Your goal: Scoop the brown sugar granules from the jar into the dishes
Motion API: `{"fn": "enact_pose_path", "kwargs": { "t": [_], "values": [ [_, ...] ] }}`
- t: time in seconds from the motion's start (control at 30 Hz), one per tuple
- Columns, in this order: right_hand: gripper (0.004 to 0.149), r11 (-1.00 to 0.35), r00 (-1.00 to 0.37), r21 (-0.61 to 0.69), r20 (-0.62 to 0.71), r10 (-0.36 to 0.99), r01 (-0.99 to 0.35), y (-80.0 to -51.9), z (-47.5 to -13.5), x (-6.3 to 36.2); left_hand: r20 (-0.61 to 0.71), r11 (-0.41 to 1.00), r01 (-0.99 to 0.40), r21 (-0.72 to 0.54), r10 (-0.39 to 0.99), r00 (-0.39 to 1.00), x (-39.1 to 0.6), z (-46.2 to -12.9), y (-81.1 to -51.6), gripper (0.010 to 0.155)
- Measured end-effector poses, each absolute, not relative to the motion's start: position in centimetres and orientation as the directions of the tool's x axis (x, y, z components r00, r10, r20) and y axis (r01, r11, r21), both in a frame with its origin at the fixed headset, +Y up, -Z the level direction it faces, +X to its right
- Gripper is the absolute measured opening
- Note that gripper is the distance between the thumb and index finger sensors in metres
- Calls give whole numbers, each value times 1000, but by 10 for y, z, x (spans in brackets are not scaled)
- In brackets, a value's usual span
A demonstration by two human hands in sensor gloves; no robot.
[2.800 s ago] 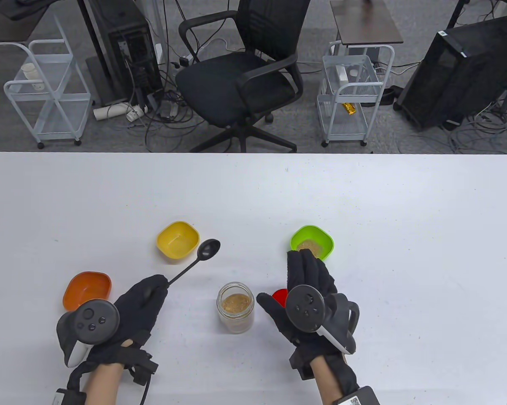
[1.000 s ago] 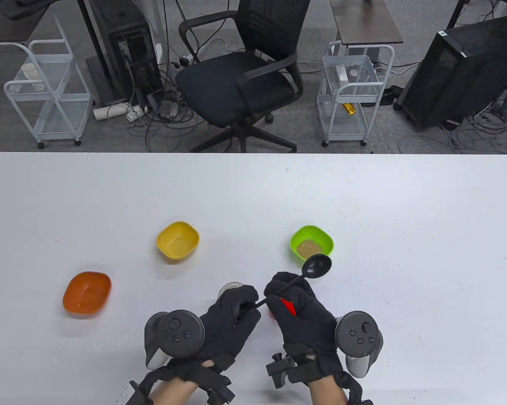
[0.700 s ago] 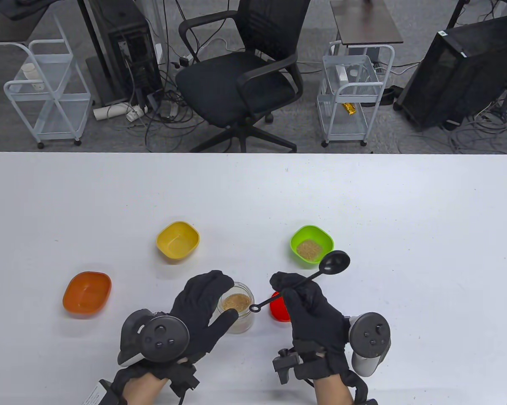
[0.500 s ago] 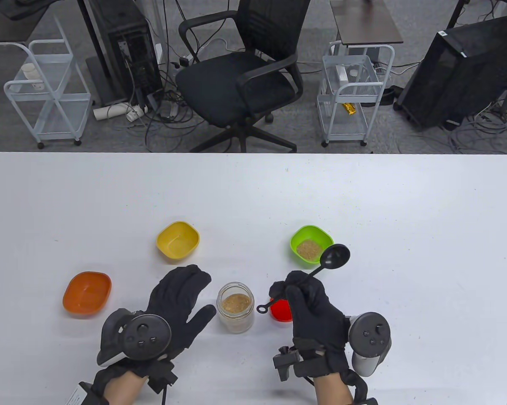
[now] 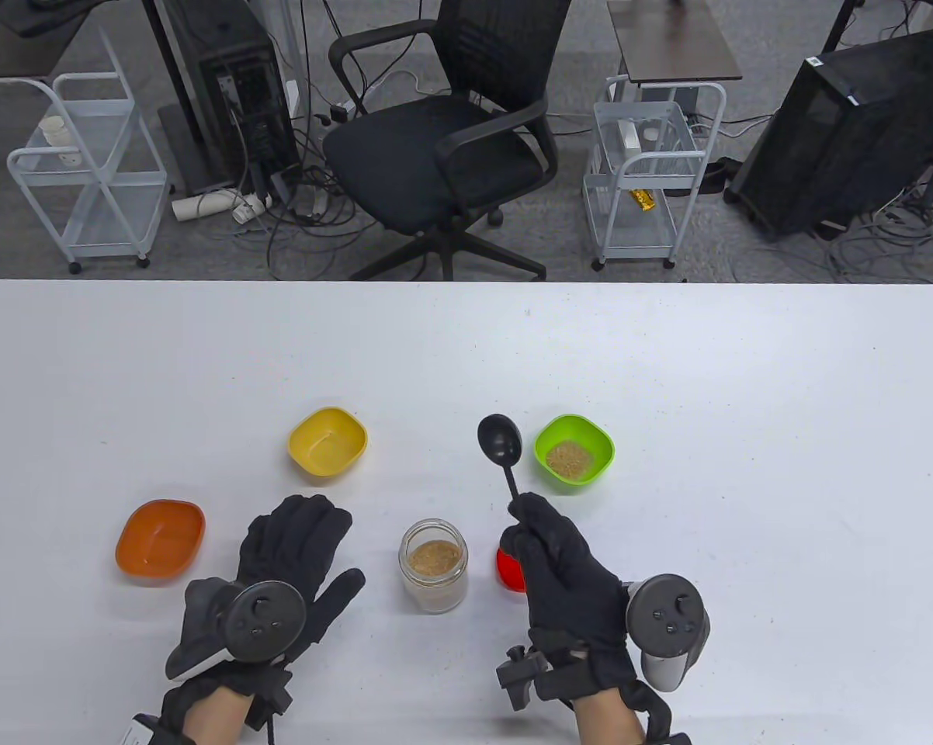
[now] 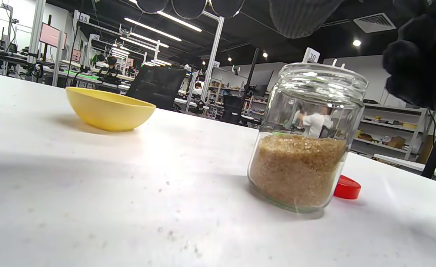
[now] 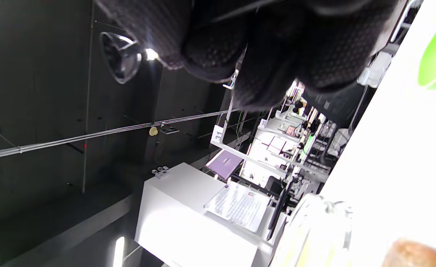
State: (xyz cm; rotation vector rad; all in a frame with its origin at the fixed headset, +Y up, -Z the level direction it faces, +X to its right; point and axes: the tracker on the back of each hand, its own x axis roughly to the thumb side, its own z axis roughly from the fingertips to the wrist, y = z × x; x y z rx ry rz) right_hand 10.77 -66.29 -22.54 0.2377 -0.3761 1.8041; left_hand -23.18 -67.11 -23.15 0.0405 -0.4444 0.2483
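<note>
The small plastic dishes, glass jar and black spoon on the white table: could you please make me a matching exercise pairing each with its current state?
Things:
1. lime-green plastic dish
2. yellow plastic dish
3. clear glass jar
4. black plastic spoon

States:
A. held by its handle in the right hand
B. open, partly filled with brown sugar
C. no sugar in it
D. a small patch of sugar on its bottom

Pairs: 1-D, 2-C, 3-B, 4-A
</note>
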Motion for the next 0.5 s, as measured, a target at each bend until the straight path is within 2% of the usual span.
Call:
{"fn": "enact_pose_path", "kwargs": {
  "t": [0.5],
  "values": [
    [42, -308, -357, -191, 345, 868, -932, -665, -225, 106, 408, 975, -219, -44, 218, 887, -231, -231, -676, 79]
  ]
}}
